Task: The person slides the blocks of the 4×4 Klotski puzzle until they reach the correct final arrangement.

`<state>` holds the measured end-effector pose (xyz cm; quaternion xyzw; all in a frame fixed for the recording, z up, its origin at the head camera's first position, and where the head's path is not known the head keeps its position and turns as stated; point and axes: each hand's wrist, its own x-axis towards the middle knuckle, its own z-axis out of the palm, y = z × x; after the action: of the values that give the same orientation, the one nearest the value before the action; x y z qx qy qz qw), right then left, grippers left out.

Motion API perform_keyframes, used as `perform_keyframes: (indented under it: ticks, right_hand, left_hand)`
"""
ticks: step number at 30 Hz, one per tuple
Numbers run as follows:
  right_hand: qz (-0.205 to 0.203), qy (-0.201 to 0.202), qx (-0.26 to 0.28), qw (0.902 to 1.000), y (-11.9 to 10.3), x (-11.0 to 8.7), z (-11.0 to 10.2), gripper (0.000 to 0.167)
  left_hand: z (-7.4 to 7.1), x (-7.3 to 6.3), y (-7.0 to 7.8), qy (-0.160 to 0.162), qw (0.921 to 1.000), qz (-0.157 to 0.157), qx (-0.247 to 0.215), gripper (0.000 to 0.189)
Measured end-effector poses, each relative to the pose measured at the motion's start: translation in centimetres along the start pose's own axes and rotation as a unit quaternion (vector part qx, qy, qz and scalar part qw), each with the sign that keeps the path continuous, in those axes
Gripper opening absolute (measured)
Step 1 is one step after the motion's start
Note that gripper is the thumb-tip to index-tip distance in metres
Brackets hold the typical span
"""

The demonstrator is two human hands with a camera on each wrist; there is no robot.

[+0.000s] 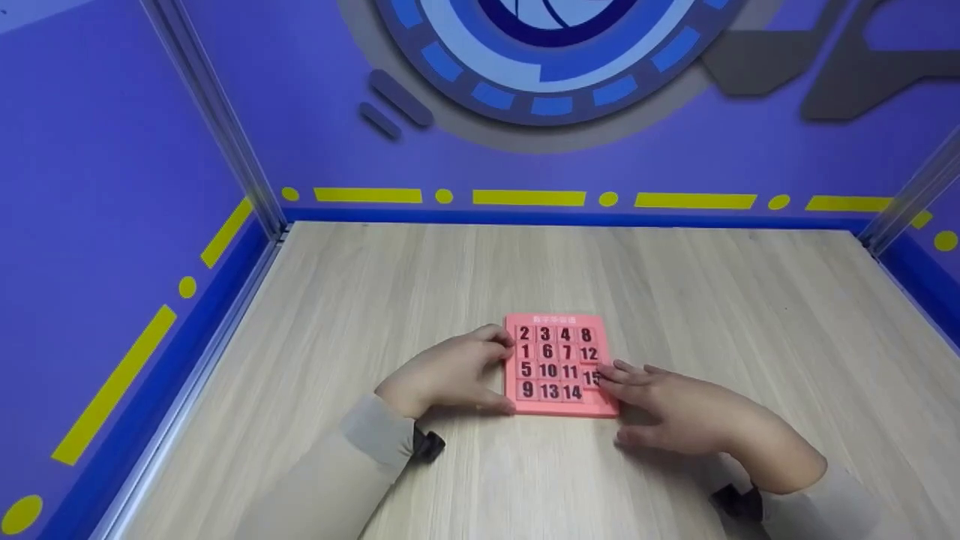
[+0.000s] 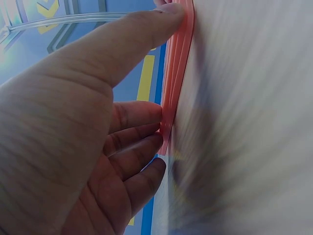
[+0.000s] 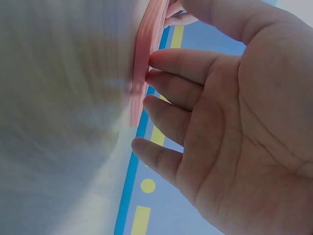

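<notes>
A pink number slide puzzle (image 1: 555, 407) lies flat on the table, its black-numbered tiles in rows. The left hand (image 1: 454, 373) holds its left side, fingertips on the upper part of the edge and thumb by the near corner. In the left wrist view, the thumb (image 2: 142, 34) and fingertips meet the puzzle's pink side (image 2: 178, 58). The right hand (image 1: 679, 409) reaches over the right edge with nearly straight fingers, fingertips on the tile marked 15 (image 1: 590, 379). That tile sits slightly lower than the 11 beside it, above a gap at the bottom right corner.
The puzzle stands on a light wood-grain table (image 1: 420, 277). Purple panels with yellow markings (image 1: 529, 198) rise behind it and at both sides, joined by metal corner posts (image 1: 225, 112). Dark straps (image 1: 429, 446) sit at both wrists by the light sleeves.
</notes>
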<state>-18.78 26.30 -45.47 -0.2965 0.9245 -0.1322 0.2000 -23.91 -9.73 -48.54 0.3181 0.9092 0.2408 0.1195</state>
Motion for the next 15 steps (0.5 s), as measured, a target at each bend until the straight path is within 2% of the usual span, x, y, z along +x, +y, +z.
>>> perform_keyframes:
  ticks: [4, 15]
  right_hand:
    - [-0.002, -0.006, -0.007, 0.9999, -0.29, -0.21, -0.07, 0.081]
    - [-0.039, 0.009, -0.035, 0.9986, -1.02, -0.83, -0.4, 0.073]
  left_hand:
    - [0.05, -0.03, -0.02, 0.0, 1.0, -0.001, -0.003, 0.083]
    - [0.07, -0.03, 0.04, 0.002, 1.0, -0.004, 0.003, 0.083]
